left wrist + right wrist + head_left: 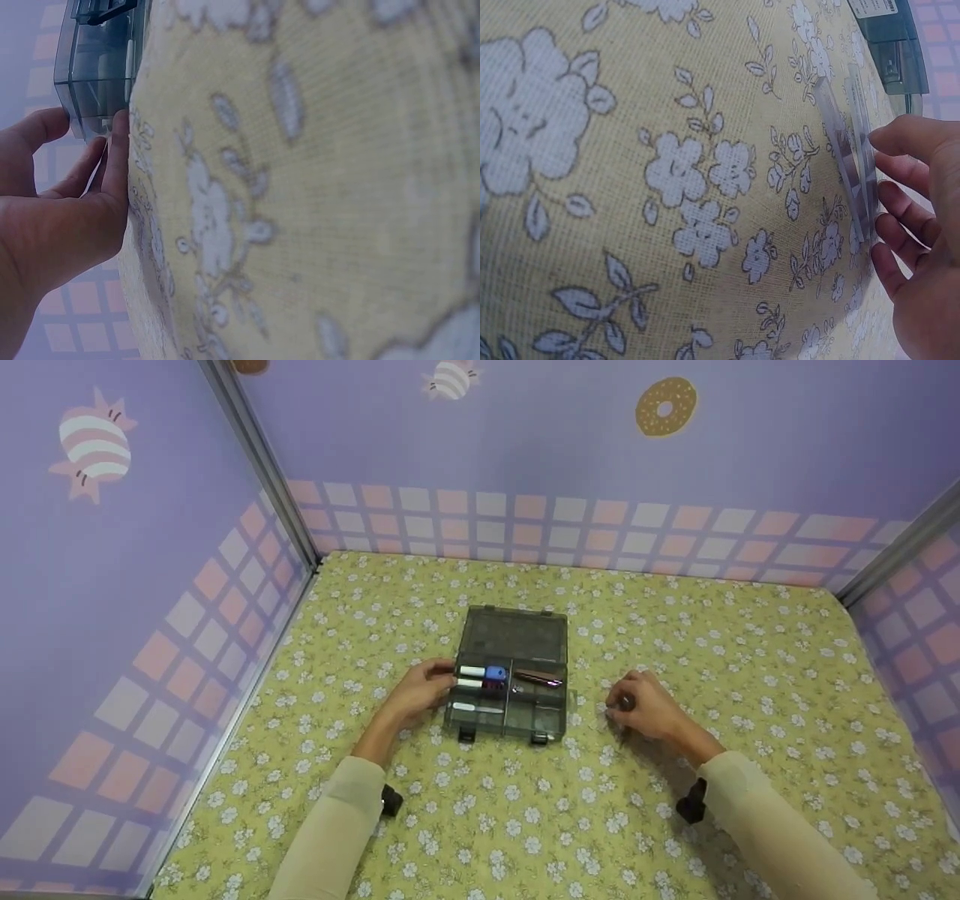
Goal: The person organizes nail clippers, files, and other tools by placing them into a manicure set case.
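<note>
A smoky clear plastic storage box (pixel 506 716) lies with its lid (pixel 514 634) open toward the back. Its compartments hold two white tubes, one with a blue end (pixel 496 673) and one with a dark red end (pixel 495 685), a shiny brownish-pink long item (pixel 538 679) and a slim white-handled tool (pixel 477 708). My left hand (pixel 421 688) rests against the box's left side, thumb and fingertips touching its wall. Right of the box, close over the cloth, my right hand (pixel 643 705) pinches a clear plastic strip (pixel 864 161). A second clear strip edge (pixel 836 135) shows beside it.
A yellow floral cloth (pixel 517 825) covers the table. Purple patterned walls (pixel 525 442) stand at the back and both sides, with a metal corner post (pixel 262 465) at the left. A black wrist camera (pixel 691 801) sits under the right sleeve.
</note>
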`<state>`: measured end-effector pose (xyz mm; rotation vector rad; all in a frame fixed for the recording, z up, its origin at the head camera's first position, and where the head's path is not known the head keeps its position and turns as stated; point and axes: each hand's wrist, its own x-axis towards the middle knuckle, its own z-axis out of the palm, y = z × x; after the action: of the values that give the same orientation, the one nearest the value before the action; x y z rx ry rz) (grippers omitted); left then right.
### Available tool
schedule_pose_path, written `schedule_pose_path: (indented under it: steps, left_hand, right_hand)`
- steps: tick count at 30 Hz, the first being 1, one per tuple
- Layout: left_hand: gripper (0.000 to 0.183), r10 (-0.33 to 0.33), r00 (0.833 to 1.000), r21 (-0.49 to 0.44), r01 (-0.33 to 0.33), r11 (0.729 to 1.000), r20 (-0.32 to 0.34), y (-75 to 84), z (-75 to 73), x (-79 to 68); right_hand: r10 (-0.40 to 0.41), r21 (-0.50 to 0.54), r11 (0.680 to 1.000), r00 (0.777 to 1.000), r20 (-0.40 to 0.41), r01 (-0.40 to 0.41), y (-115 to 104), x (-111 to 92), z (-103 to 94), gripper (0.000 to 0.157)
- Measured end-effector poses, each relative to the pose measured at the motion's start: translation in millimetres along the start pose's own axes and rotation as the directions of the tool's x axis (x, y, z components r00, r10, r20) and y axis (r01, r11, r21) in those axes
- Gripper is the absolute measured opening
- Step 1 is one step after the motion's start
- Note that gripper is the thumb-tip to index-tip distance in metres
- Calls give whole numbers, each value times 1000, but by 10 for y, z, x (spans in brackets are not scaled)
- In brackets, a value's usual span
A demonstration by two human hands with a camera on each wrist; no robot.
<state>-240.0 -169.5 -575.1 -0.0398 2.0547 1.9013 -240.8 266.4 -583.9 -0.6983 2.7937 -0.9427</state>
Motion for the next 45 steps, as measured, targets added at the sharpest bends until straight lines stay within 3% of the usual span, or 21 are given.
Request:
schedule_pose_path:
  steps: [8,12,20,25,30,36,39,45]
  left_hand:
    - [44,-1,1000,12,1,1000,-8,4,2,-9]
    - [46,-3,1000,25,3,1000,-10,-6,-9,-7]
    - [47,7,1000,60,-6,998,-10,-31,-34,-5]
    - [46,1,1000,42,0,999,-27,-35,-21,4]
    - [45,-7,999,31,8,999,-35,-28,-4,13]
    - [47,-7,999,44,9,999,-36,-28,-11,8]
    - [46,-6,1000,44,7,999,-23,-28,-14,8]
    - [47,-5,1000,27,5,1000,0,-14,-19,-17]
  right_hand:
    - [-48,4,999,999,1,48,16,-24,-15,6]
    - [-69,58,996,997,18,67,21,-56,-36,7]
    - [-35,99,995,997,74,28,41,-85,-69,6]
    - [-102,128,987,993,63,93,16,-96,-76,3]
    - [-80,195,978,997,23,74,-27,-94,-110,6]
    - [15,265,964,999,-33,-6,-199,19,-144,8]
    - [29,249,968,998,-48,-16,-327,109,-114,9]
    - [-48,239,969,998,-51,58,-583,266,-3,4]
